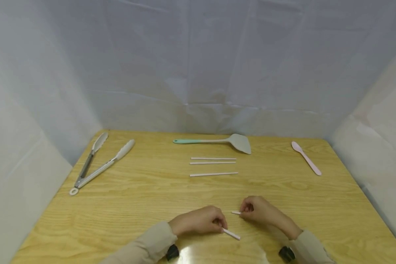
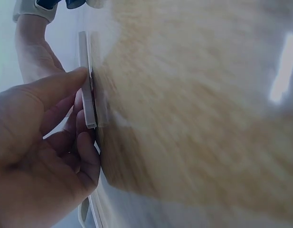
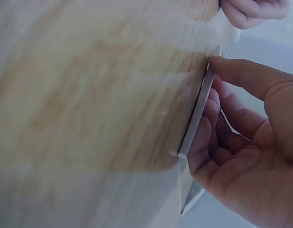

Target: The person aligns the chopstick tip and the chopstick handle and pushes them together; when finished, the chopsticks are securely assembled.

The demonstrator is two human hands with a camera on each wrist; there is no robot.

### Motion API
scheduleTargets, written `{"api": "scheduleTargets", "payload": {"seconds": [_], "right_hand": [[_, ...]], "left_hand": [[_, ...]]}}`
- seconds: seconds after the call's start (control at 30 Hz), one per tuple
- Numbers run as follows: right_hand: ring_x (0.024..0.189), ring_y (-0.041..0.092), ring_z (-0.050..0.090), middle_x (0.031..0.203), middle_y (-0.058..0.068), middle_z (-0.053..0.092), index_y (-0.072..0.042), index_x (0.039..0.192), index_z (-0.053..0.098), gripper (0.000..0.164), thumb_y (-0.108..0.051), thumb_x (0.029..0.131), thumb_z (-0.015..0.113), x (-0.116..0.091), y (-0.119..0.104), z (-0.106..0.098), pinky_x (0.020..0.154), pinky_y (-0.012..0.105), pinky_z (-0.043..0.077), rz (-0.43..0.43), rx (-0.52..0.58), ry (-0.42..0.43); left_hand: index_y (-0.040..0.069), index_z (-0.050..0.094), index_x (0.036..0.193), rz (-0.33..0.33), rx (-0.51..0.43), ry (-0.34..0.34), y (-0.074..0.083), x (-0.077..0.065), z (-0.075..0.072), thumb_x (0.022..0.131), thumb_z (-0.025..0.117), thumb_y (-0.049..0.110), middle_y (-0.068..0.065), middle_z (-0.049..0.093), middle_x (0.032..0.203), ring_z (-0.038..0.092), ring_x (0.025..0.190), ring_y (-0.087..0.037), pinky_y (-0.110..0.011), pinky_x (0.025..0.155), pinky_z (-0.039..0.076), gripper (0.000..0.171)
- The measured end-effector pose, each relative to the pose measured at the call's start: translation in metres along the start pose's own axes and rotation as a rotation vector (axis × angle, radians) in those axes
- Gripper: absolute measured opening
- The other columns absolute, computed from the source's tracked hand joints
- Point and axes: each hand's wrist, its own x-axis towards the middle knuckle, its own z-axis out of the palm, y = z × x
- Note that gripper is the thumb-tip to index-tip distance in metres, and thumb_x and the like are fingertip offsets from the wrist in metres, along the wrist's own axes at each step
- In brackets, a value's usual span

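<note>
My left hand [image 1: 202, 220] pinches a short, pale, square-ended stick [image 1: 231, 234] between thumb and fingers. Part of that stick is hidden by the hand in the head view; the left wrist view shows it [image 2: 88, 102] lying close along the tabletop. Just to the right, my right hand [image 1: 259, 211] pinches a similar pale stick [image 1: 235, 212], whose tip points left towards the other hand. In the right wrist view this stick [image 3: 198, 111] runs under the thumb tip, right at the table surface. The hands are a short gap apart.
Beyond the hands, three long pale sticks like chopsticks [image 1: 213, 174] lie side by side on the wooden table [image 1: 145, 194]. A turner with a green handle [image 1: 188, 141] lies behind them. Tongs [image 1: 99, 172] lie spread at the left, a pink spoon [image 1: 306, 158] at the right. White sheets [image 1: 204, 66] surround the table.
</note>
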Motion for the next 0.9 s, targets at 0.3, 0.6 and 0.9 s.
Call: {"api": "scheduleTargets", "payload": {"seconds": [0.3,0.6,0.9], "right_hand": [[0.064,0.000,0.051,0.072,-0.006,0.060,-0.009,0.083,0.066,0.005,-0.012,0.086,0.067,0.000,-0.001,-0.004,0.057,0.019,0.045,0.023,0.015,0.008],[0.068,0.000,0.053,0.075,-0.004,0.062,-0.006,0.085,0.067,0.005,-0.011,0.087,0.068,0.002,0.002,-0.006,0.060,0.020,0.047,0.026,0.000,0.080],[0.068,0.001,0.052,0.076,-0.004,0.061,-0.006,0.087,0.067,0.009,-0.016,0.088,0.068,0.001,0.001,-0.010,0.060,0.021,0.047,0.046,0.012,0.102]], "left_hand": [[0.009,0.067,0.097,-0.026,-0.108,0.020,-0.005,0.000,-0.001,0.093,0.060,0.009,0.010,0.061,0.084,0.050,0.075,0.004,-0.014,0.072,0.045,0.008],[0.012,0.070,0.105,-0.002,0.018,0.035,-0.007,0.001,-0.002,0.098,0.050,0.009,0.005,0.060,0.098,0.046,0.088,0.001,-0.016,0.081,0.040,0.021],[0.013,0.068,0.112,-0.102,-0.080,0.088,-0.013,-0.001,-0.001,0.100,0.047,0.013,0.007,0.055,0.099,0.046,0.088,0.000,-0.018,0.080,0.042,0.024]]}}
